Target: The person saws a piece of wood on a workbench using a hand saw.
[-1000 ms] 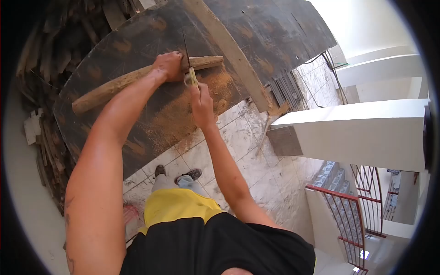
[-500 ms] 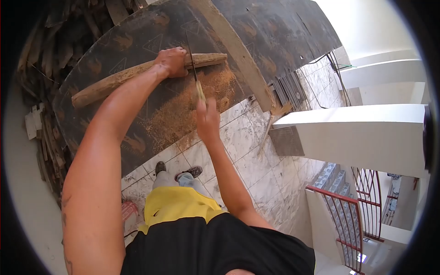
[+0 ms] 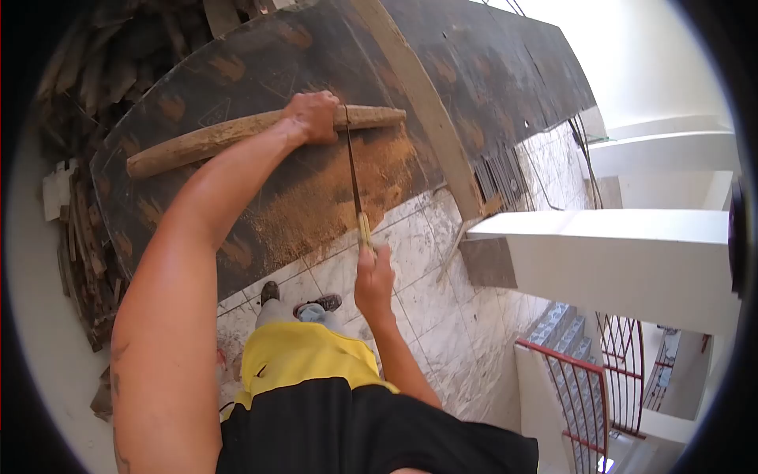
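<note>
A wooden pole [image 3: 207, 142] lies across a dark plywood sheet [image 3: 260, 67]. Close to its right end, my left hand [image 3: 315, 116] is wrapped round it. My right hand [image 3: 374, 278] grips the pale handle of a handsaw [image 3: 354, 178], low over the tiled floor. The thin blade runs up from the handle to the pole and crosses it just right of my left hand. Orange-brown sawdust [image 3: 339, 186] is spread over the plywood below the pole.
A long plank [image 3: 418, 87] lies across the plywood to the right. Scrap wood [image 3: 79, 245] is piled at the left. Grey tiles [image 3: 499, 180] are stacked by a white ledge [image 3: 624, 223]. A red-topped railing [image 3: 560, 355] borders stairs at lower right.
My right hand has drawn the saw back toward my body, so more blade shows below the pole. My left hand stays on the pole; the whole view has shifted slightly.
</note>
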A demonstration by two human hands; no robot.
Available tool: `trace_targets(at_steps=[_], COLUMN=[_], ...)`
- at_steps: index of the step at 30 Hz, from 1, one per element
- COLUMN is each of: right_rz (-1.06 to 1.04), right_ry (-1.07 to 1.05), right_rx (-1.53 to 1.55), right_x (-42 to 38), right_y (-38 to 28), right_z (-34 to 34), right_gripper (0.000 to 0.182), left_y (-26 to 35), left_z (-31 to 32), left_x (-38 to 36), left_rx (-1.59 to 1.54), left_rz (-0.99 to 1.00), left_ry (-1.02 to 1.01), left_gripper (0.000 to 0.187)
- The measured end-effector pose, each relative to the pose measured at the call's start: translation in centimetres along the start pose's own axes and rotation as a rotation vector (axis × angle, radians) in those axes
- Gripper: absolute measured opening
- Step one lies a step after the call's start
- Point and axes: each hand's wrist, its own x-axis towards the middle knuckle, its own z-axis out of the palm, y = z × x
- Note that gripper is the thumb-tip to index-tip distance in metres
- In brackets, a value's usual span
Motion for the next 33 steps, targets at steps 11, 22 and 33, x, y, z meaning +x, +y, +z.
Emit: trace_targets(at_steps=[11, 22, 33], right_rz=[-0.054, -0.206, -0.034], right_ry=[0.035, 0.072, -0.092], right_rx=[0.091, 0.084, -0.007], right_x=[4.2, 14.8, -1.2], right_y=[-2.0, -2.8, 0.8], right_z=[2.1, 5.5, -2.5], right_gripper=[0.040, 0.034, 0.030], left_y=[-0.6, -0.1, 0.0], left_z=[0.8, 0.5, -0.5], left_x=[0.3, 0.1, 0.3], left_rx=[0.000, -0.003, 0.044], left_rz=[0.017, -0.012, -0.043], left_ry=[0.041, 0.118, 0.062], left_gripper=[0.055, 0.058, 0.051])
